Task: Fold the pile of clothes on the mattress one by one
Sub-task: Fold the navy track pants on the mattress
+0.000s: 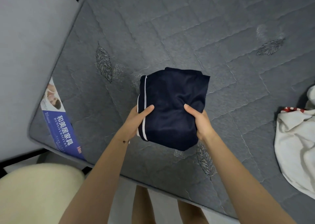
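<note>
— As you stand behind the person, what's nearest?
— A cream rounded shape (37,193) low on the left, off the mattress (187,36). It could be a cushion or a seat, I cannot tell which. A pair of bare legs (141,206) shows just short of the near edge.
— And the arms?
— Both are bare and reach out over that near edge. The left wrist carries a small dark cross mark (125,141).
— What are the hands doing?
— They're apart, one on each side of a folded navy garment (172,107). The left hand (136,119) grips its left side, with the thumb laid on top beside the white piping (145,94) and the fingers tucked underneath. The right hand (201,123) grips the right side, thumb on top too.
— So where is the garment?
— Over the middle of the mattress, somewhat toward the near edge. Whether it rests on the quilting or hangs just above it, I cannot tell.
— Anything else lying about?
— A blue and white printed label (58,119) sits at the near left corner. A crumpled white cloth (293,147) lies at the right edge, well apart from the navy one, with a red-and-white striped trim (291,109) on its far side. Beyond that, grey quilting with stitched leaves (103,65) runs toward the far edge.
</note>
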A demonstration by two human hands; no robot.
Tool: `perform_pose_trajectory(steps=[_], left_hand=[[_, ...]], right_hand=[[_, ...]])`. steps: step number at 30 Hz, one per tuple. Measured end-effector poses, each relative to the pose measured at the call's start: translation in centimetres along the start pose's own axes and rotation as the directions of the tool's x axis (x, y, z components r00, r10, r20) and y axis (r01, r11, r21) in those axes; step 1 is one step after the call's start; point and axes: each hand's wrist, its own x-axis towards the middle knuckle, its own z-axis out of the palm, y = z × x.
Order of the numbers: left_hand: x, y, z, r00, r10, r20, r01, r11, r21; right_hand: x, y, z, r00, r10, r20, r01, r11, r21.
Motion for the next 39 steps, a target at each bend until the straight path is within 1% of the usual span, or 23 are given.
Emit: perform_pose_trajectory(steps=[3, 7, 10, 13, 18, 22, 26, 29, 32, 35, 39], left_hand=[[-2.0, 1.4, -2.9, 0.994, 0.073, -0.083, -0.070, 0.997, 0.032], [-4.0, 3.7, -8.6, 0.970, 0.174, -0.171, -0.158, 0.982, 0.101], [-4.8, 5.0, -13.9, 0.953, 0.202, -0.225, -0.173, 0.974, 0.145], [-5.4, 5.7, -18.4, 0.938, 0.242, -0.248, -0.204, 0.964, 0.168], [-6.9, 6.1, -28.7, 0.921, 0.256, -0.294, -0.183, 0.949, 0.256], [-6.9, 5.9, -34.0, 0.935, 0.222, -0.277, -0.126, 0.936, 0.328], [-5.5, 4.0, -36.5, 0.938, 0.216, -0.272, -0.099, 0.917, 0.387], [-4.3, 2.2, -37.3, 0.931, 0.221, -0.289, -0.070, 0.888, 0.455], [-3.3, 0.7, -37.3, 0.919, 0.232, -0.320, -0.048, 0.869, 0.492], [-3.0, -0.5, -36.8, 0.895, 0.275, -0.351, -0.051, 0.846, 0.530], [-3.1, -1.0, -36.1, 0.888, 0.291, -0.356, -0.045, 0.826, 0.562]], right_hand=[[-1.4, 0.1, 3.3, 0.999, -0.021, 0.037, 0.022, 0.999, -0.040], [-2.9, 1.3, 9.2, 0.997, -0.041, 0.063, 0.044, 0.998, -0.051], [-3.3, 3.3, 14.5, 0.995, -0.057, 0.079, 0.062, 0.997, -0.056], [-3.4, 5.2, 18.8, 0.994, -0.072, 0.085, 0.076, 0.996, -0.046], [-4.1, 11.0, 27.3, 0.995, -0.065, 0.081, 0.069, 0.996, -0.056], [-3.4, 15.3, 31.1, 0.999, -0.020, 0.049, 0.022, 0.999, -0.036], [-1.7, 19.0, 32.2, 1.000, 0.014, 0.004, -0.014, 0.999, -0.034], [-0.2, 21.1, 32.2, 0.999, 0.049, -0.014, -0.050, 0.994, -0.095], [0.9, 22.3, 31.8, 0.992, 0.091, -0.087, -0.100, 0.989, -0.113], [1.5, 22.8, 31.3, 0.981, 0.066, -0.183, -0.089, 0.988, -0.123], [1.3, 22.5, 31.2, 0.968, 0.033, -0.248, -0.076, 0.984, -0.163]])
